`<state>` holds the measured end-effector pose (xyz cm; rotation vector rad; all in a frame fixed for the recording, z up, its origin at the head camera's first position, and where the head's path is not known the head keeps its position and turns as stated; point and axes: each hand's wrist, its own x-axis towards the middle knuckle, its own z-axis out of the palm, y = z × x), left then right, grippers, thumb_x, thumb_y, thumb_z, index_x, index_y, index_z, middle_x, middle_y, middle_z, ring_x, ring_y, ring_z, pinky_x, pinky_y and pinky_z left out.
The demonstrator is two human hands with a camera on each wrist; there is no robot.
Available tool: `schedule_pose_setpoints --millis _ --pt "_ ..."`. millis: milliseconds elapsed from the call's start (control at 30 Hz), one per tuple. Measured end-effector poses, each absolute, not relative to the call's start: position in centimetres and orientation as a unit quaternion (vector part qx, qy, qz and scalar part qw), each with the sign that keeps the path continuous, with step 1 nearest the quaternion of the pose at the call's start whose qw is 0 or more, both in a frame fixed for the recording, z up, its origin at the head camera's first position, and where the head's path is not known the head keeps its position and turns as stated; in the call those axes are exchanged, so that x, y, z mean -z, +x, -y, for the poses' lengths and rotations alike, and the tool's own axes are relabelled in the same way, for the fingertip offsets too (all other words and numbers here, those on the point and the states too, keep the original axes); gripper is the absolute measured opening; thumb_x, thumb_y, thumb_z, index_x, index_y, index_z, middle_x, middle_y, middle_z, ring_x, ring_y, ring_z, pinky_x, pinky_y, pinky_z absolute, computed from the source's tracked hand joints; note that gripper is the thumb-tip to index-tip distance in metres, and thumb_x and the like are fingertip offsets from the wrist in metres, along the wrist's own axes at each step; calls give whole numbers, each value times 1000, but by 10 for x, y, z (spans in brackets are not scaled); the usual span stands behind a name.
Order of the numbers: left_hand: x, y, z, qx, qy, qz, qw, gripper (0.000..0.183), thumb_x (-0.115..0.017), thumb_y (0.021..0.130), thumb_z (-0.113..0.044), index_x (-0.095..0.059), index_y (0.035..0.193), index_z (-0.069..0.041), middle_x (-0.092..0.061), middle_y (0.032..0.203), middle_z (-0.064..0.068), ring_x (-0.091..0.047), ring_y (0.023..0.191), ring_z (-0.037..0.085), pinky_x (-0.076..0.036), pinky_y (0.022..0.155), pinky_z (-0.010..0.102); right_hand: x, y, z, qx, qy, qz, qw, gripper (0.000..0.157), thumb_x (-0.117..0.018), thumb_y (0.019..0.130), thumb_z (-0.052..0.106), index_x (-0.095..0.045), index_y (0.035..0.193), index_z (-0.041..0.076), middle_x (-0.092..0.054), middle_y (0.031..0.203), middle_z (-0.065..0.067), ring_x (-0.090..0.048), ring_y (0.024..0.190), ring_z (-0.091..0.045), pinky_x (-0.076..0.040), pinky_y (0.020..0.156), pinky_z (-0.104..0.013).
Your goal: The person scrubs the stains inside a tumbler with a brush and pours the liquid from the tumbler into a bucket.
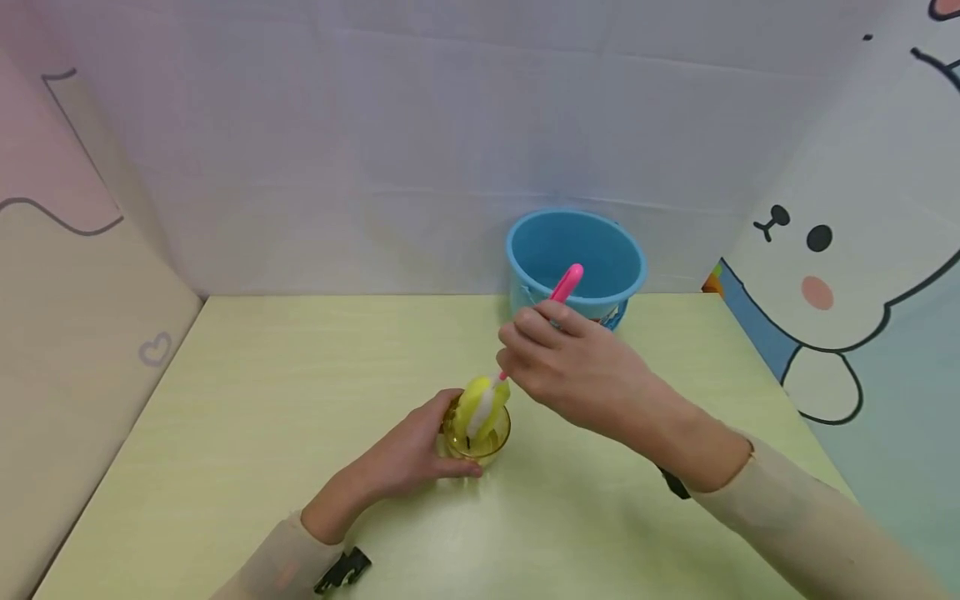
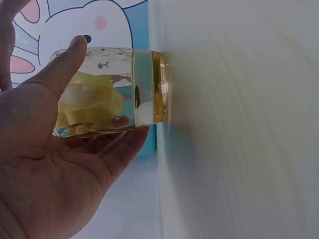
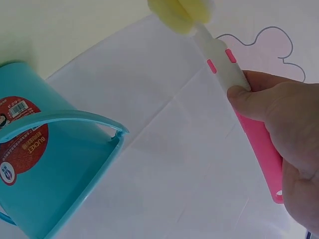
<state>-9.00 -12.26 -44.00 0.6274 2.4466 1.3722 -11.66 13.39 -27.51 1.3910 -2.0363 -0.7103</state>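
Observation:
A small amber glass cup (image 1: 477, 433) stands on the pale yellow-green table (image 1: 300, 400). My left hand (image 1: 408, 454) grips it from the left, thumb and fingers round its wall (image 2: 114, 94). My right hand (image 1: 570, 367) holds a pink-handled sponge brush (image 1: 564, 285). Its yellow and white sponge head (image 1: 480, 404) sits in the cup's mouth. In the right wrist view the thumb presses the brush handle (image 3: 259, 144) and the sponge head (image 3: 182, 12) points away.
A blue plastic bucket (image 1: 576, 262) with a red label (image 3: 22, 134) stands at the back of the table, just behind my right hand. White and cartoon-printed panels wall the table on three sides. A black clip (image 1: 341, 571) lies by my left sleeve.

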Motion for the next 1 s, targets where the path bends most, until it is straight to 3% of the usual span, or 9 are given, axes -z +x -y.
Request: schedule_pose_setpoints --millis 200,467,767,1000 --pt "441 -91 123 -473 218 -843 133 96 -95 81 -39 -40 154 -9 -61 131 2 -61 117 17 -50 105 46 267 -116 -137 270 523 763 269 44 -93 84 24 -72 120 10 -60 119 -12 -46 111 -29 -40 106 -43" --pt "440 -92 122 -469 223 -845 129 95 -96 80 -37 -41 154 -12 -61 133 -1 -61 118 14 -51 104 44 259 -116 -141 259 530 768 250 38 -90 87 21 -72 119 10 -60 118 -11 -46 109 -29 -41 105 -43" --pt "440 -91 121 -459 223 -851 126 97 -96 81 -39 -41 156 -11 -60 139 3 -60 120 17 -50 105 45 252 -112 -148 228 542 781 211 46 -93 83 24 -74 124 14 -59 118 -10 -46 110 -30 -42 105 -44" --pt "441 -90 121 -463 228 -848 123 96 -95 82 -39 -41 156 -10 -60 139 4 -61 120 18 -51 104 47 249 -111 -155 225 542 780 216 43 -92 85 22 -74 123 15 -58 118 -10 -46 111 -30 -41 104 -45"
